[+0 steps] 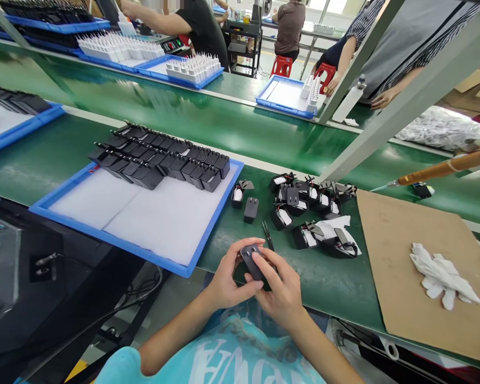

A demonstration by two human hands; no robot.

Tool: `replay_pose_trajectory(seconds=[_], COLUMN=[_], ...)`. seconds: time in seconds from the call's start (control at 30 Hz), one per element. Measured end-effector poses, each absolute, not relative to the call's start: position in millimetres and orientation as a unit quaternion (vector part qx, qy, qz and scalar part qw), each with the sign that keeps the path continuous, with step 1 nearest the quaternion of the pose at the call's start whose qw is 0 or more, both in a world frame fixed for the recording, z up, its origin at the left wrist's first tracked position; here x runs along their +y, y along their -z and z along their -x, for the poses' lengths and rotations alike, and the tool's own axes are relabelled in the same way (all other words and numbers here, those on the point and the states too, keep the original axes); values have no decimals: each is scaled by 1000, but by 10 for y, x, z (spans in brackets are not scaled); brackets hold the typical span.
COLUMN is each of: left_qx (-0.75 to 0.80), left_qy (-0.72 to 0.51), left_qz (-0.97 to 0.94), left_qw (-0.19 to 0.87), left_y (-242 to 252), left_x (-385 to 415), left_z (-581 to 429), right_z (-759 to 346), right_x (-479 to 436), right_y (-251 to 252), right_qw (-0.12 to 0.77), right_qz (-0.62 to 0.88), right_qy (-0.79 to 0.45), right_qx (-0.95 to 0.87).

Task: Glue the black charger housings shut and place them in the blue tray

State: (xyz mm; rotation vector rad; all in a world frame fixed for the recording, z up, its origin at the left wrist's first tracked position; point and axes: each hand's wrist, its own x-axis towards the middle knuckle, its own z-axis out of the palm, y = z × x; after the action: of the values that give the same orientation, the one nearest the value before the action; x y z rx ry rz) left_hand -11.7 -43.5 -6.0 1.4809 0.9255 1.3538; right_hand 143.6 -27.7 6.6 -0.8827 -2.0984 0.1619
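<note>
A black plug adapter with two metal prongs is held between both hands, close to the bench's front edge. My left hand wraps its left side, thumb along the bottom. My right hand grips it from the right, with fingertips on the prong face. Just beyond the hands lie tweezers. A closed black adapter stands a little farther off, beside an opened adapter housing. To the right, several opened housings show white parts and wires inside.
Left of my hands, a blue-rimmed tray carries rows of black adapters. Cardboard with white gloves covers the right side. An orange-brown tool and a slanted metal post reach over the bench. Co-workers sit across the line.
</note>
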Motion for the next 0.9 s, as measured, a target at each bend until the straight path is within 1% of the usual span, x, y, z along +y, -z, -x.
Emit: replay_pose_trajectory(seconds=[0.27,0.53,0.73,0.9], left_qx=[396,391,386,401], left_qy=[-535,-537,-545,-539], left_qz=[-655,-660,-647,-646], left_qw=[357,351,369,363], left_y=[39,38,55,20], left_x=[-416,-421,-435,-420], left_z=[130,129,122,121], right_z=[-1466,-1487,-1466,-1438], right_x=[-264,-253,-277,-298], right_y=[-75,-62,-40,-25], right_qw=[404,413,450,446], right_qz=[309,293,312,364], right_qy=[-35,-40,-91,-178], right_qx=[-860,-862,-832,-798])
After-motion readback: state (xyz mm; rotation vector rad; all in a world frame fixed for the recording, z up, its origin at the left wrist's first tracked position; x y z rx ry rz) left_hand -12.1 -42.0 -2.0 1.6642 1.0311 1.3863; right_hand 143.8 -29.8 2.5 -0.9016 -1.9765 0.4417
